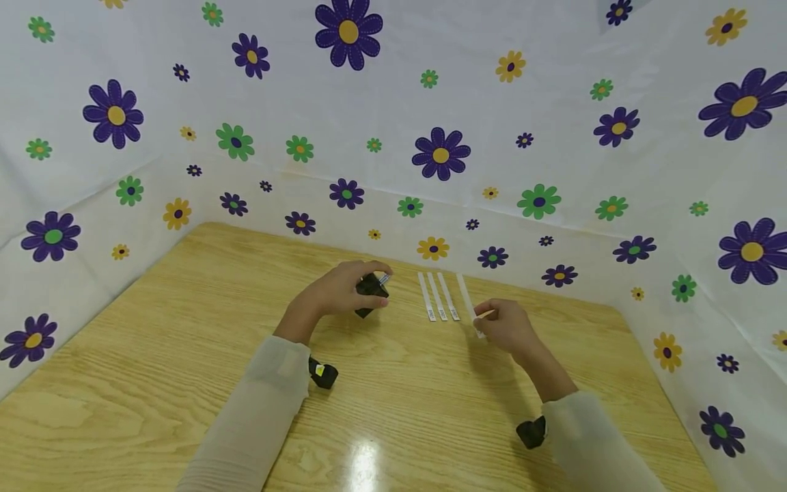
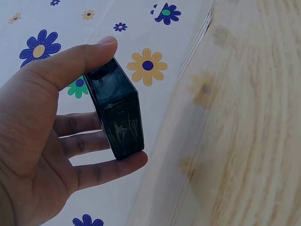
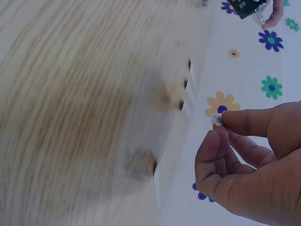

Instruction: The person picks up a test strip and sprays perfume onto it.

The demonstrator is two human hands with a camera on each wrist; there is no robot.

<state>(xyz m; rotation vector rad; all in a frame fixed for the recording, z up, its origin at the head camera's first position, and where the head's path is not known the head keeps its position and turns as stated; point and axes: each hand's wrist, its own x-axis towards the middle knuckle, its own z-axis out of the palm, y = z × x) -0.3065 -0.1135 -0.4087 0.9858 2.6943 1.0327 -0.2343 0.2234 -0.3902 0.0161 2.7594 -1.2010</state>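
A dark glass perfume bottle (image 1: 365,309) with a silver spray nozzle (image 1: 384,279) is in my left hand (image 1: 338,288). In the left wrist view the digits curl round the angular bottle (image 2: 123,113) from both sides. In the head view a fingertip is at the nozzle. My right hand (image 1: 509,326) pinches a narrow white paper strip (image 1: 465,294) near its printed end. Close up in the right wrist view, the printed tip (image 3: 217,119) shows between thumb and finger. Three more white strips (image 1: 437,298) with printed ends lie side by side between the hands.
The wood-grain table (image 1: 393,396) meets a white flower-printed cloth (image 1: 393,171) behind and at both sides. Black wrist-worn devices (image 1: 323,374) sit under both sleeves, close over the table. A bright light reflection falls near the table's front.
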